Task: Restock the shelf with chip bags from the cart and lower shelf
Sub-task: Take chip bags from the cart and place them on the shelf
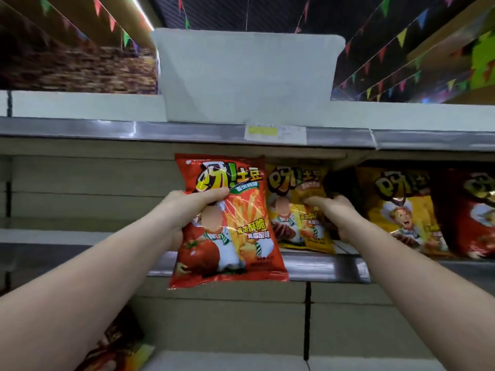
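Now the left hand (184, 210) holds the red chip bag (227, 220) mid-frame, before the shelf (321, 269). The right hand (332, 212) grasps the yellow chip bag (297, 207) standing there. Slide red in beside yellow, upright.

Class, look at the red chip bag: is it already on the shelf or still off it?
Off it. The left hand holds the red chip bag in front of the shelf edge, its bottom hanging below.

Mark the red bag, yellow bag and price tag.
red bag (241, 226): head view, front panel, middle
yellow bag (297, 199): head view, front, left of right hand
price tag (276, 133): head view, label centre
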Demonstrator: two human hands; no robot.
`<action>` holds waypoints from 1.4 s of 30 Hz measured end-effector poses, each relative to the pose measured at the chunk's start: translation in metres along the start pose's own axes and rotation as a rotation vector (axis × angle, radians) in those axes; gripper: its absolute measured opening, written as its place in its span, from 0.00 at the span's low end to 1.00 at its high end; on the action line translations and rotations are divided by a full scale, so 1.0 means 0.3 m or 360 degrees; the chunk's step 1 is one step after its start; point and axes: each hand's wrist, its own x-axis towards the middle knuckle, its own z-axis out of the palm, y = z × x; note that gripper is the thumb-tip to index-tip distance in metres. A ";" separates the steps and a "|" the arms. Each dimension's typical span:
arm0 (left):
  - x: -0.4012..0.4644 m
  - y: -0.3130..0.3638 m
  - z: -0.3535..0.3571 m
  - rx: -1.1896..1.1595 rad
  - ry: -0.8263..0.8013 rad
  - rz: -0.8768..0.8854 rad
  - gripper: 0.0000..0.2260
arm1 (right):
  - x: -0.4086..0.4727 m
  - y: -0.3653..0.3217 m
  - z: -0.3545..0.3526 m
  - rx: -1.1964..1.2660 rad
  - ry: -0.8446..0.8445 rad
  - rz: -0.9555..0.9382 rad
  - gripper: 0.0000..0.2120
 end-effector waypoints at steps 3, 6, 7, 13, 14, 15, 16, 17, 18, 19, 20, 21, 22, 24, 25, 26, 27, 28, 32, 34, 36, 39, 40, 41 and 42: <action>0.009 0.004 -0.018 0.0011 -0.0003 -0.0015 0.13 | -0.058 -0.031 -0.004 -0.0521 0.0273 -0.0366 0.30; 0.028 0.007 -0.027 -0.0021 -0.0009 0.0004 0.13 | -0.165 -0.094 0.044 -0.0615 0.0244 -0.0861 0.25; 0.035 0.007 -0.030 -0.0027 -0.0004 0.0019 0.14 | -0.200 -0.115 0.073 -0.0584 0.0111 -0.0925 0.23; 0.092 -0.012 -0.055 -0.0004 -0.0040 0.0022 0.14 | -0.207 -0.158 0.269 -0.0286 -0.0465 -0.0458 0.29; 0.111 -0.017 -0.065 0.0033 -0.0045 0.0017 0.16 | -0.187 -0.156 0.294 -0.0238 -0.0461 -0.0378 0.28; 0.132 -0.018 -0.078 0.0072 -0.0053 0.0013 0.20 | -0.171 -0.156 0.313 -0.0212 -0.0450 -0.0309 0.25; 0.152 -0.016 -0.091 0.0105 -0.0057 0.0004 0.25 | -0.149 -0.153 0.333 -0.0185 -0.0444 -0.0234 0.24; 0.181 -0.016 -0.106 0.0135 -0.0071 -0.0004 0.30 | -0.130 -0.151 0.353 -0.0156 -0.0448 -0.0158 0.23; 0.204 -0.011 -0.119 0.0179 -0.0084 -0.0022 0.31 | -0.109 -0.148 0.372 -0.0142 -0.0445 -0.0093 0.22; 0.236 -0.011 -0.132 0.0214 -0.0102 -0.0034 0.29 | -0.089 -0.147 0.392 -0.0154 -0.0416 -0.0041 0.21; 0.256 -0.007 -0.140 0.0281 -0.0093 -0.0050 0.26 | -0.065 -0.145 0.409 -0.0174 -0.0376 -0.0013 0.19; 0.282 -0.008 -0.148 0.0372 -0.0087 -0.0048 0.24 | -0.042 -0.141 0.427 -0.0196 -0.0332 0.0007 0.17; 0.298 -0.009 -0.149 0.0466 -0.0084 -0.0033 0.22 | -0.014 -0.135 0.447 -0.0227 -0.0303 0.0023 0.17; 0.353 -0.018 -0.150 0.0609 -0.0091 0.0056 0.16 | 0.039 -0.127 0.490 -0.0262 -0.0270 0.0016 0.20; 0.382 -0.025 -0.141 0.0660 -0.0127 0.0105 0.11 | 0.067 -0.126 0.512 -0.0248 -0.0251 -0.0038 0.20; 0.402 -0.025 -0.128 0.0693 -0.0149 0.0169 0.07 | 0.094 -0.127 0.531 -0.0254 -0.0228 -0.0099 0.20; 0.436 -0.029 -0.120 0.0741 -0.0163 0.0226 0.03 | 0.121 -0.127 0.548 -0.0319 -0.0192 -0.0149 0.19; 0.460 -0.029 -0.109 0.0823 -0.0166 0.0294 0.04 | 0.147 -0.126 0.561 -0.0421 -0.0146 -0.0186 0.20; 0.590 -0.040 -0.076 0.1111 -0.0293 0.0426 0.09 | 0.237 -0.106 0.608 -0.0560 -0.0017 -0.0259 0.18; 0.640 -0.051 -0.062 0.1120 -0.0291 0.0442 0.14 | 0.266 -0.098 0.617 -0.0617 0.0017 -0.0307 0.17; 0.694 -0.070 -0.043 0.1100 -0.0292 0.0451 0.21 | 0.297 -0.090 0.628 -0.0627 0.0067 -0.0310 0.18; 0.739 -0.098 -0.025 0.1044 -0.0285 0.0446 0.25 | 0.334 -0.062 0.635 -0.0671 0.0181 -0.0274 0.22; 0.732 -0.107 -0.027 0.1030 -0.0253 0.0430 0.26 | 0.336 -0.054 0.631 -0.0711 0.0191 -0.0280 0.23; 0.733 -0.117 -0.029 0.0984 -0.0227 0.0445 0.28 | 0.333 -0.050 0.624 -0.0722 0.0166 -0.0296 0.22; 0.730 -0.125 -0.030 0.0938 -0.0208 0.0471 0.28 | 0.328 -0.051 0.622 -0.0706 0.0120 -0.0276 0.21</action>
